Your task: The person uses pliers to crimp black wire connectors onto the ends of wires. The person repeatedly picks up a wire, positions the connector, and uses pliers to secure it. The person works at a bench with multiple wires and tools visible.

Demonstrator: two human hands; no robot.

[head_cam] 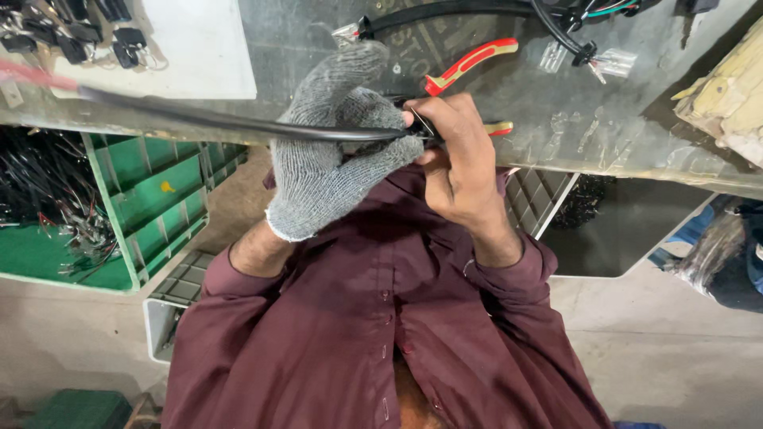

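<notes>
Head view, single frame.

- Left hand: in a grey knit glove, centre of the frame, closed around a black sleeved cable. The glove likely gives grip on the smooth sleeve.
- Black sleeved cable: runs from the upper left of the frame, where its end shows red, across to the centre, held level above the table edge. It is kept taut between the two hands, apparently so that its end can be worked.
- Right hand: bare, touching the left, fingers pinched shut on the cable's end, where a small metal piece shows; its kind cannot be told.
- Red-handled pliers: on the table just beyond the hands, within easy reach.
- Second black cable with coloured wires: top centre and right of the frame.
- Black connectors: heaped at the upper left on a white sheet.
- Green bin: below the table at left, holding wire bundles.
</notes>
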